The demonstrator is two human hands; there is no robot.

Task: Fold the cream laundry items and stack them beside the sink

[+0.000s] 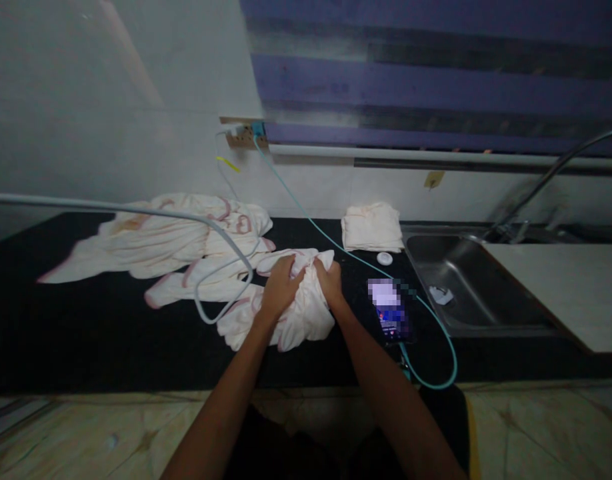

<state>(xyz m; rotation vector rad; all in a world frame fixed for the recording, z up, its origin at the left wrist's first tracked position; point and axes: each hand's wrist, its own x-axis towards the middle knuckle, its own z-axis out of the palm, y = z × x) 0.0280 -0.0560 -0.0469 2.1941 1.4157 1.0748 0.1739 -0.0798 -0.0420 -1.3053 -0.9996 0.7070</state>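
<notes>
A crumpled white cloth (306, 320) with pinkish edging lies bunched on the black counter in front of me. My left hand (283, 283) grips its upper left part, fingers partly hidden in the folds. On its upper right, my right hand (329, 280) has the fabric pinched up between thumb and fingers. A larger heap of similar white cloths (171, 240) spreads to the left and behind. Beyond my right hand, a folded cream cloth (371, 228) sits against the wall.
A lit phone (389, 313) on a teal cable (331, 237) lies right of my hands. A small white disc (385, 259) is near the steel sink (456, 267). At left, a grey-white cable (206, 217) loops over the cloths. Wall sockets (243, 135) hold two plugs.
</notes>
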